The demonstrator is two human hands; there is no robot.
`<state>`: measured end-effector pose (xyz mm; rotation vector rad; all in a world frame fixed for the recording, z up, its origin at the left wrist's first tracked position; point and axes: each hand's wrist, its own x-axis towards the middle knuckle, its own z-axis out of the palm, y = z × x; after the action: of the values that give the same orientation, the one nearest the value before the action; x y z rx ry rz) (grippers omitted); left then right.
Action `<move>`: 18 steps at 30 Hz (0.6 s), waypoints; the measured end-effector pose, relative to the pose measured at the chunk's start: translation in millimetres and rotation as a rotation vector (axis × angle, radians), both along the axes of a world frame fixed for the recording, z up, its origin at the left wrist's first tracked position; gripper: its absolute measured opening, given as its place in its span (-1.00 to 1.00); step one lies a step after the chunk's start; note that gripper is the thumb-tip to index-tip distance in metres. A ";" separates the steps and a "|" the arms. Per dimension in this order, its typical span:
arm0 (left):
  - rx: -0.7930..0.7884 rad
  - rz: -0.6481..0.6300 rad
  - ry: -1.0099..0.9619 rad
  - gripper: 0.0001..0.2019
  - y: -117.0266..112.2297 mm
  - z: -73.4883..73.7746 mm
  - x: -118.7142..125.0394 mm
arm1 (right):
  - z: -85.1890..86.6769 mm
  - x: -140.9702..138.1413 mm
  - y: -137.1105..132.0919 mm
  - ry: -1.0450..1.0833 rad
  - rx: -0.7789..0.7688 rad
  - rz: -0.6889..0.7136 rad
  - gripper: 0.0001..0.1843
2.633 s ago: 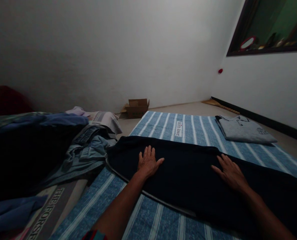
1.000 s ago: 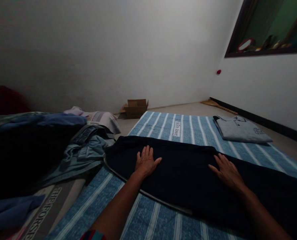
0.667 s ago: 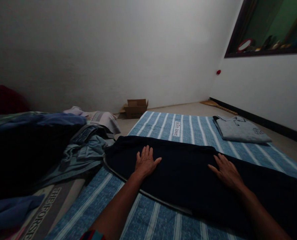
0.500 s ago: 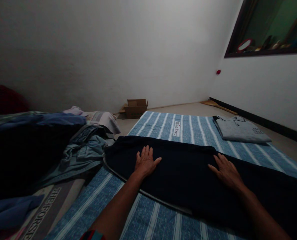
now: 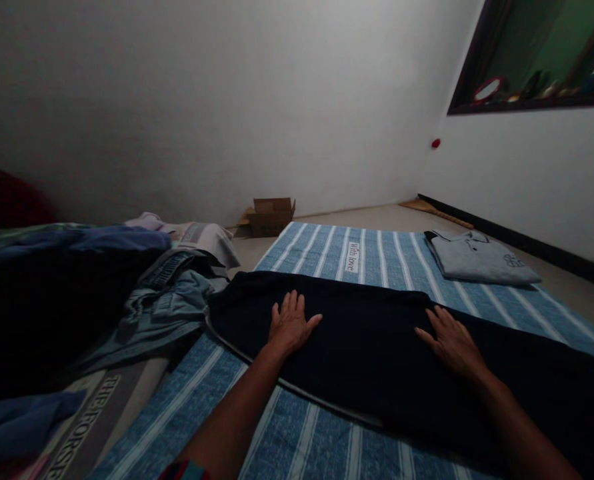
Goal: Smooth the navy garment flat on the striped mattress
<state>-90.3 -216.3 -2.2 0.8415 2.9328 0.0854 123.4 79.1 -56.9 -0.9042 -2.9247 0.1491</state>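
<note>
Left hand (image 5: 290,325): flat, palm down, fingers spread wide, pressing on the dark navy cloth garment (image 5: 371,347). It grips nothing. Right hand (image 5: 451,343): likewise flat and open, fingers extended, resting on the same garment well to the right of the left hand. Neither hand closes on the fabric.

The garment lies spread across the blue mat with white stripes (image 5: 327,433), running under both palms from beyond the left hand to past the right forearm. A pale edge of the garment shows just below the left wrist.

Beyond the right hand, farther along the mat, lies a folded grey collared shirt (image 5: 479,265), well apart from the garment. Left of the left hand sits a heap of crumpled blue and dark clothes (image 5: 127,293), its near edge touching the garment's end. Far ahead of the left hand, against the wall, stands a small open brown cardboard box (image 5: 271,215).
</note>
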 end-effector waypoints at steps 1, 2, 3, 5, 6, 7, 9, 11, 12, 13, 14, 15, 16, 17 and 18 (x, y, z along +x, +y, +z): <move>0.000 -0.001 0.000 -0.21 0.0 0.6 0.4 | 0.1 0.2 -0.1 -0.006 -0.001 0.000 -0.22; -0.001 -0.001 0.000 -0.22 0.0 1.1 0.7 | 0.4 0.3 -0.3 -0.012 -0.002 0.000 -0.22; -0.002 -0.001 -0.001 -0.22 0.0 1.6 1.0 | 0.8 0.3 -0.6 -0.018 -0.004 -0.001 -0.23; -0.005 0.000 -0.004 -0.22 0.2 2.5 1.3 | 2.0 0.2 -0.9 -0.022 -0.006 -0.004 -0.23; -0.008 0.002 -0.005 -0.22 0.3 2.9 1.4 | 2.6 0.0 -1.1 -0.022 -0.009 -0.008 -0.22; -0.010 0.003 -0.006 -0.22 0.5 3.2 1.5 | 3.1 -0.2 -1.2 -0.024 -0.013 -0.013 -0.22; -0.015 0.002 -0.008 -0.22 0.7 3.6 1.5 | 3.7 -0.7 -1.3 -0.031 -0.020 -0.019 -0.22; -0.019 0.002 -0.012 -0.22 0.9 3.8 1.3 | 3.8 -0.9 -1.2 -0.037 -0.023 -0.020 -0.21; -0.018 0.001 -0.017 -0.22 0.9 3.7 1.0 | 3.7 -0.9 -1.0 -0.038 -0.023 -0.017 -0.21; -0.017 0.000 -0.022 -0.22 0.9 3.4 0.6 | 3.5 -0.8 -0.8 -0.038 -0.023 -0.013 -0.21; -0.016 -0.001 -0.025 -0.21 0.9 3.1 0.2 | 3.2 -0.7 -0.7 -0.037 -0.024 -0.010 -0.21; -0.013 -0.003 -0.025 -0.21 0.8 2.6 -0.3 | 3.0 -0.5 -0.5 -0.035 -0.026 -0.008 -0.21; -0.011 -0.005 -0.023 -0.21 0.7 2.0 -0.9 | 2.8 -0.5 -0.5 -0.034 -0.027 -0.006 -0.21; -0.010 -0.008 -0.019 -0.20 0.6 1.4 -1.3 | 2.8 -0.5 -0.5 -0.034 -0.028 -0.005 -0.21; -0.010 -0.009 -0.015 -0.20 0.6 0.9 -1.7 | 2.9 -0.5 -0.7 -0.036 -0.029 -0.006 -0.21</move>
<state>-92.0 -215.7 -1.3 0.8490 2.9129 0.0766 122.9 78.5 -53.9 -0.9287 -2.9602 0.1774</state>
